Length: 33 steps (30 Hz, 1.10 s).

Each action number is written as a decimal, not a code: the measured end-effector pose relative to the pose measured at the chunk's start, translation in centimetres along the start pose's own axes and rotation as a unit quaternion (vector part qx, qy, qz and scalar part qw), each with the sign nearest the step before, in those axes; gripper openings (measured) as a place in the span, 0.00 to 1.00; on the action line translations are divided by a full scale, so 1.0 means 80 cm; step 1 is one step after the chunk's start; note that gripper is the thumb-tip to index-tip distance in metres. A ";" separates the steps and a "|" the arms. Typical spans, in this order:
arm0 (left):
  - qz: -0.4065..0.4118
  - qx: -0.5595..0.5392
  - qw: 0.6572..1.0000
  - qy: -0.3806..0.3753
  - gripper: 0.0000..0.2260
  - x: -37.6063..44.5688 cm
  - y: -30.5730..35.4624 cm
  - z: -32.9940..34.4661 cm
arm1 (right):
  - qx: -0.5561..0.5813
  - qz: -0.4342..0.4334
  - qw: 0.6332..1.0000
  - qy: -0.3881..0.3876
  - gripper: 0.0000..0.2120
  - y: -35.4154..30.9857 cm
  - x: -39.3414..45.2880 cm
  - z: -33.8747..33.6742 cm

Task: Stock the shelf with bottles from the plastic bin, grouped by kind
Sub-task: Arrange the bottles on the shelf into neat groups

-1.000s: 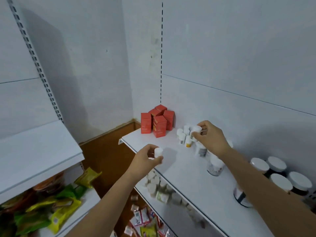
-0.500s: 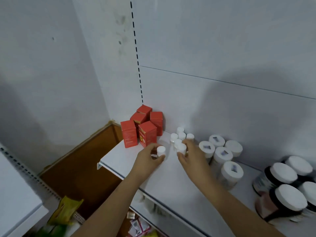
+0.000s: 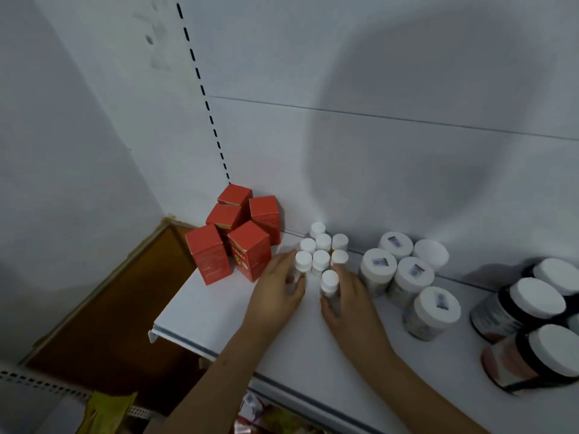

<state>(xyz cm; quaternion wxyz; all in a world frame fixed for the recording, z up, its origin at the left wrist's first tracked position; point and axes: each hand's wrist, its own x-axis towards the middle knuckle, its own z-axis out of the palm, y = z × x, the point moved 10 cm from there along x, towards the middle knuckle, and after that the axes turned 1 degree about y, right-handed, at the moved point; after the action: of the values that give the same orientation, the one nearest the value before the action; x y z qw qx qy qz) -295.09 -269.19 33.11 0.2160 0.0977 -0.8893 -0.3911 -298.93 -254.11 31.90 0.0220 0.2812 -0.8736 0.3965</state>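
Several small white-capped bottles stand clustered on the white shelf against the back wall. My left hand holds one small bottle at the cluster's left front, standing on the shelf. My right hand grips another small bottle at the cluster's front, also upright on the shelf. The plastic bin is out of view.
Red cartons stand at the shelf's left back corner. Medium white-lidded jars stand right of the small bottles, and dark jars with white lids fill the far right. Packets lie on lower shelves.
My left hand moved its bottle right and back, up against the cluster. My right hand drew back slightly with its bottle at the cluster's front. The camera tilted further down.
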 end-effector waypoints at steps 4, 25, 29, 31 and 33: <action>0.032 0.003 0.999 0.020 0.22 -0.017 0.021 -0.018 | -0.024 0.008 0.999 0.041 0.25 -0.012 -0.011 -0.015; -0.062 -0.045 0.988 0.130 0.12 0.076 -0.076 -0.244 | -0.084 -0.083 0.992 0.035 0.25 -0.139 0.131 0.002; -0.136 -0.127 0.980 0.071 0.11 0.074 -0.119 -0.221 | -0.157 -0.146 0.976 -0.044 0.28 -0.150 0.178 0.038; -0.149 -0.149 0.977 0.033 0.12 0.069 -0.119 -0.210 | -0.189 -0.156 0.965 -0.095 0.30 -0.146 0.193 0.060; -0.151 -0.169 0.974 -0.010 0.14 0.062 -0.114 -0.199 | -0.212 -0.159 0.956 -0.125 0.31 -0.141 0.200 0.078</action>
<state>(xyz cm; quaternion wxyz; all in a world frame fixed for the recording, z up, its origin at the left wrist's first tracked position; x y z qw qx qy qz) -292.15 -287.46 37.44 0.1588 0.1890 -0.7873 -0.5650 -305.49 -272.01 39.45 0.0343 0.4530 -0.8773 0.1548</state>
